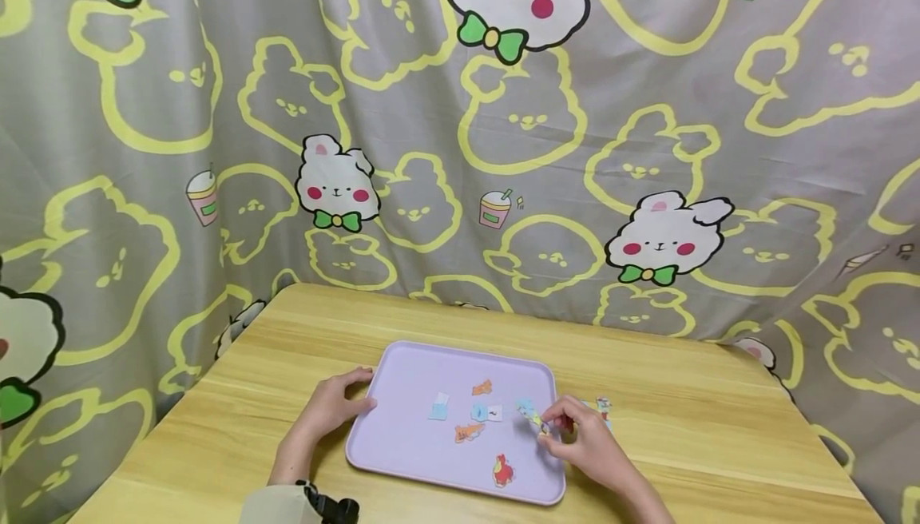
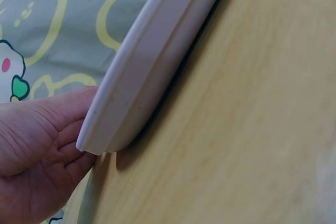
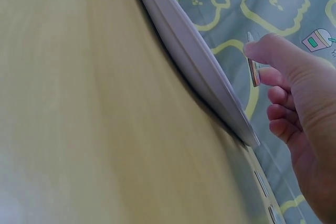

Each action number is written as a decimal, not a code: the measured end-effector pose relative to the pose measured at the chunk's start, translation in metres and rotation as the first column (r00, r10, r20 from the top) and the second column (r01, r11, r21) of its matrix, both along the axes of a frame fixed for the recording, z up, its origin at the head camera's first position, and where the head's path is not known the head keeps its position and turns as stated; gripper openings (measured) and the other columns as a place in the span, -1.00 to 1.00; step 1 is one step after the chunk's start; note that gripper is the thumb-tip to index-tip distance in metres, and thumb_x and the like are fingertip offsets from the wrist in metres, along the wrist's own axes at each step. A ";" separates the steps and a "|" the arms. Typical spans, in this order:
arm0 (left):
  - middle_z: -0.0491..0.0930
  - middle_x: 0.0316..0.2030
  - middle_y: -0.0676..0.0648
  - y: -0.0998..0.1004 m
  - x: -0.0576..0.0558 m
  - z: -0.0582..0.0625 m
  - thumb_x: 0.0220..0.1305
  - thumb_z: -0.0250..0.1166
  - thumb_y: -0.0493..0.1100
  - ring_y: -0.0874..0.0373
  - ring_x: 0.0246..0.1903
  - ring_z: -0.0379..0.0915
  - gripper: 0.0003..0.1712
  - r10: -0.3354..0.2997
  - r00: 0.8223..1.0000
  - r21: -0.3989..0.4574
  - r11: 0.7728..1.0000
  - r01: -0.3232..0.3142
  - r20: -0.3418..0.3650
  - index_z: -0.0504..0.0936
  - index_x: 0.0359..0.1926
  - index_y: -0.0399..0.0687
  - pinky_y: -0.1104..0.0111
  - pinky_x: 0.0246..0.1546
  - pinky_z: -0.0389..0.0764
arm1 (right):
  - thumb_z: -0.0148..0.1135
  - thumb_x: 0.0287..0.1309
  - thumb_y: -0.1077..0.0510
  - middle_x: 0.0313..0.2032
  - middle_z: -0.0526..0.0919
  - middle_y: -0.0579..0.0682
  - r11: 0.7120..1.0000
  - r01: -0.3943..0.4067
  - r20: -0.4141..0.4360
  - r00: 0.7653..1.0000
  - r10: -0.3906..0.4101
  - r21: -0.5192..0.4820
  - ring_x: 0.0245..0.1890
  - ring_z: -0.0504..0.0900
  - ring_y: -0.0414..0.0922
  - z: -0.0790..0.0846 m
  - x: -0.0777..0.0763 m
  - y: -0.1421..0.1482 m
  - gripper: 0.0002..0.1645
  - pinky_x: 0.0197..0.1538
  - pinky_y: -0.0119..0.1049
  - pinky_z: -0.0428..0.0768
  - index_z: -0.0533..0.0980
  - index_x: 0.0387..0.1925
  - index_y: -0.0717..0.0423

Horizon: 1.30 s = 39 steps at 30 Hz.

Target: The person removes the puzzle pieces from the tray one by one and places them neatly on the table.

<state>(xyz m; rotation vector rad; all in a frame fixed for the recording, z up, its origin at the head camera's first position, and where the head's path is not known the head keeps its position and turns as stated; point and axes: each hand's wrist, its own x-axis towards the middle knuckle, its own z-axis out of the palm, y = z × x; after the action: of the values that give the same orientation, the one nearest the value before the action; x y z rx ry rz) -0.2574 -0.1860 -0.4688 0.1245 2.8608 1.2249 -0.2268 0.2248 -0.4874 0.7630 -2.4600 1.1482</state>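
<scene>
A lilac tray (image 1: 410, 460) lies on the wooden table. At its left edge is my left hand (image 1: 332, 402), thumb over the rim and the other fingers against the outside. Above the tray's right side, my right hand (image 1: 585, 440) pinches a thin flat picture piece (image 1: 530, 412), coloured blue and yellow, between thumb and forefinger; the right wrist view shows the piece (image 3: 253, 61) edge-on. On the tray lie orange pieces (image 1: 469, 432), pale blue-and-white pieces (image 1: 439, 407) and a red-and-yellow piece (image 1: 503, 470).
More picture pieces (image 1: 604, 410) lie on the table beyond the tray's right edge, partly hidden by my right hand. A grey curtain (image 1: 431, 268) with cartoon animals hangs behind the wooden table (image 1: 690, 396) and along its sides.
</scene>
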 end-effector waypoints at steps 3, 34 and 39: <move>0.39 0.31 -0.36 0.000 0.000 0.000 0.19 0.38 -0.22 -0.35 0.36 0.22 -0.48 0.005 1.000 0.005 1.000 -0.005 0.003 0.57 0.18 -0.22 -0.18 0.36 0.28 | 0.52 -0.14 0.29 -0.46 0.49 -0.19 1.000 0.001 -0.027 1.000 -0.001 0.002 -0.47 0.43 -0.24 0.001 0.001 0.002 -0.65 -0.47 -0.49 0.43 0.54 -0.35 -0.08; 0.43 0.29 -0.36 0.000 -0.002 -0.003 0.16 0.39 -0.24 -0.36 0.35 0.23 -0.49 -0.012 1.000 0.000 1.000 0.012 -0.012 0.59 0.16 -0.23 -0.19 0.36 0.27 | 0.54 -0.19 0.34 -0.50 0.43 -0.17 0.974 0.219 -0.055 0.974 -0.222 -0.052 -0.54 0.36 -0.22 -0.007 0.008 0.042 -0.66 -0.50 -0.54 0.33 0.53 -0.42 0.02; 0.43 0.29 -0.36 -0.001 -0.003 -0.003 0.16 0.40 -0.23 -0.37 0.35 0.23 -0.49 -0.014 1.000 -0.006 1.000 0.014 -0.012 0.59 0.15 -0.23 -0.21 0.35 0.27 | 0.52 -0.18 0.35 -0.41 0.57 -0.15 0.964 0.262 -0.048 0.963 -0.264 -0.045 -0.47 0.37 -0.34 -0.006 0.010 0.047 -0.68 -0.48 -0.48 0.40 0.54 -0.43 0.02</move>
<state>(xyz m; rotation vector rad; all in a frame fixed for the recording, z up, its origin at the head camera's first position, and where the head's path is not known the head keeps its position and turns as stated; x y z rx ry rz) -0.2602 -0.1870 -0.4720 0.1527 2.8682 1.2178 -0.2173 0.2720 -0.4932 0.4324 -2.3984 1.0565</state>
